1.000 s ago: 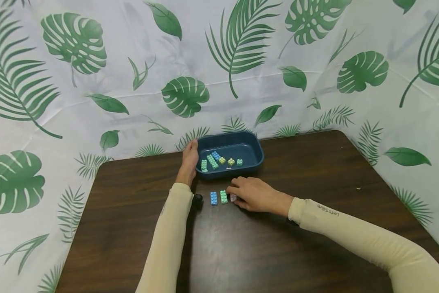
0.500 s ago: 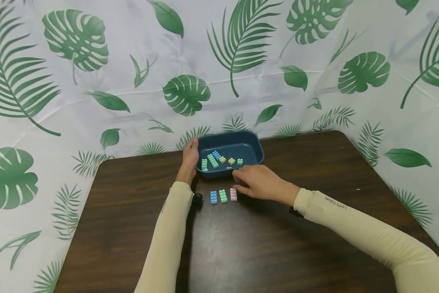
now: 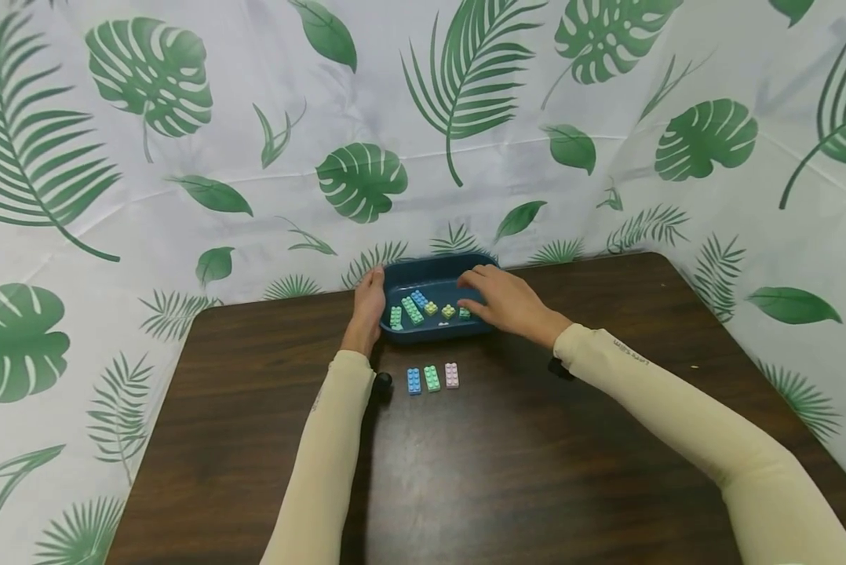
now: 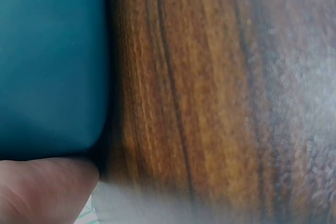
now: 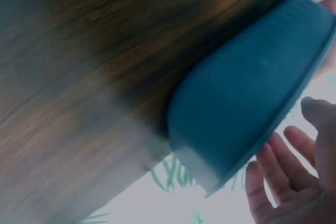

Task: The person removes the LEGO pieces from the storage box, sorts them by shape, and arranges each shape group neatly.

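Observation:
My left hand [image 3: 368, 304] rests against the left end of a dark blue tray [image 3: 430, 336], its fingers lying along the outer wall. In the left wrist view a digit [image 4: 47, 184] touches that wall. My right hand [image 3: 509, 300] reaches over the tray's right side with parted fingers, holding nothing visible. Beneath its fingertips lies a small green toy brick [image 3: 464, 313], partly covered. Two yellow bricks, one of them the right yellow brick [image 3: 448, 311], lie left of it, then a blue brick [image 3: 419, 298], a long green brick [image 3: 412, 310] and a shorter green brick [image 3: 395, 317].
On the brown wooden table [image 3: 536, 455], before the tray, a blue brick [image 3: 413, 381], a green brick [image 3: 432, 378] and a pink brick [image 3: 452, 375] stand in a row. A leaf-printed white cloth [image 3: 268, 196] hangs behind the table.
My right hand has let go of the pink brick, leaving it at the row's right end, and has moved up and over the tray. My left hand stays at the tray's left end.

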{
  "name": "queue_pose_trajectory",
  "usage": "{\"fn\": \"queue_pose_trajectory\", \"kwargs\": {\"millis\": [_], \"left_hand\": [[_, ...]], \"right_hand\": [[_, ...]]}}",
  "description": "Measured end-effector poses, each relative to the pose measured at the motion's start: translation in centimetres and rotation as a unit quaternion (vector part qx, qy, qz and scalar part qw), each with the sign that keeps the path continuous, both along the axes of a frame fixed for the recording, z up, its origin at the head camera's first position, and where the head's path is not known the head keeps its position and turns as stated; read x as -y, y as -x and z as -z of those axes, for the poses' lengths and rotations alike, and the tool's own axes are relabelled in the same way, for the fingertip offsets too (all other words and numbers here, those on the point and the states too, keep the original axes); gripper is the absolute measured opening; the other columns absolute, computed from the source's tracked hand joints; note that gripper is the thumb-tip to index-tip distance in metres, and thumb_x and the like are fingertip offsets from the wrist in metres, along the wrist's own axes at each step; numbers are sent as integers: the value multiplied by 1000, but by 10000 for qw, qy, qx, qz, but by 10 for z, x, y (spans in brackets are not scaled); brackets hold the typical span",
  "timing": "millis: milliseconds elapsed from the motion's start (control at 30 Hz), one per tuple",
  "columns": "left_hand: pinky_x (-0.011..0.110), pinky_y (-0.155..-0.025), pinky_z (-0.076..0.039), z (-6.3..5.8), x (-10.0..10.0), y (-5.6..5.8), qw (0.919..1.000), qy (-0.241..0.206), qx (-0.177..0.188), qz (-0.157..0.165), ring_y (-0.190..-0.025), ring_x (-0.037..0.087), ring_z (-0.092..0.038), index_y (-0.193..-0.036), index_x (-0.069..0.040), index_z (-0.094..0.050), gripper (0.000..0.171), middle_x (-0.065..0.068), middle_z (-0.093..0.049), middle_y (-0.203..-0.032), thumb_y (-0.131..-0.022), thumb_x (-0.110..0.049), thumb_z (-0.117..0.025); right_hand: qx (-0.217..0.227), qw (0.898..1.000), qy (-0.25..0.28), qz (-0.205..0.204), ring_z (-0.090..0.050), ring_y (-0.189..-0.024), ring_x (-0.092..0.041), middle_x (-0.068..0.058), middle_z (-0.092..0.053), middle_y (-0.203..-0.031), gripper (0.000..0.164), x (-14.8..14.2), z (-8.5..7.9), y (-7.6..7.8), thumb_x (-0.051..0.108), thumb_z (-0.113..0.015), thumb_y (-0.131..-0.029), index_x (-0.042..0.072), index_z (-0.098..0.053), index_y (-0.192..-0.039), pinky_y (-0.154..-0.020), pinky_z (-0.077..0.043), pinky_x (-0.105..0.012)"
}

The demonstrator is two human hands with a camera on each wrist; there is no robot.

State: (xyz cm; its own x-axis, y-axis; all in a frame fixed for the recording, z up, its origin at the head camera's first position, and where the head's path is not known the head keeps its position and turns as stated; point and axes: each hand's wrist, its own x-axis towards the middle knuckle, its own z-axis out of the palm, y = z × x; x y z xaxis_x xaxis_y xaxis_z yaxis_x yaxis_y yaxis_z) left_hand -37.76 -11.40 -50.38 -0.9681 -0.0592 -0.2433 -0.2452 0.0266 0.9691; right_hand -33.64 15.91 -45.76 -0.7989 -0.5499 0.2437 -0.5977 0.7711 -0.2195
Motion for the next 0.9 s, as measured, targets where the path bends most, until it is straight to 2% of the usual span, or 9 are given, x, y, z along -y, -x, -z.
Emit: {"fn": "queue_pose_trajectory", "kwargs": {"millis": [133, 267, 400, 733, 900], "left_hand": [[49, -137, -17, 2, 0, 0, 10000, 22, 10, 55, -167, 26, -16, -167, -30, -34, 57, -1, -22, -178, -114, -53, -35], [52, -136, -17, 4, 1, -1, 10000, 24, -81, 50, -166, 28, -16, -166, -29, -36, 56, -1, -22, -178, -114, -52, -35], [52, -136, -18, 4, 2, 0, 9998, 10, -184, 35, -166, 28, -17, -166, -29, -37, 55, -1, -23, -178, -115, -51, -34], [50, -136, -17, 3, 1, 0, 9999, -31, -124, 29, -167, 27, -16, -166, -29, -36, 57, -1, -23, -178, -114, -53, -35], [50, -136, -18, 2, 1, 0, 10000, 5, -86, 6, -166, 27, -17, -166, -28, -36, 56, -1, -24, -178, -115, -52, -34]], "right_hand": [[265, 9996, -91, 33, -66, -109, -28, -11, -71, -125, 38, -3, 7, 10, 32, -75, -101, 12, -69, -133, -88, -60, -47], [325, 9984, -451, 141, -67, -109, -30, -11, -73, -124, 43, -3, 11, 16, 35, -76, -99, 9, -71, -133, -90, -60, -48], [346, 9961, -770, 270, -68, -107, -30, -10, -75, -123, 45, 1, 11, 21, 39, -77, -98, 10, -74, -131, -89, -60, -47], [474, 9936, -933, 423, -70, -90, -23, -3, -80, -106, 29, 6, 15, 25, 40, -81, -94, 18, -81, -113, -77, -59, -41], [529, 9923, -991, 520, -66, -89, -24, -1, -80, -103, 24, 8, 15, 23, 40, -81, -93, 21, -83, -108, -77, -49, -39]]}}
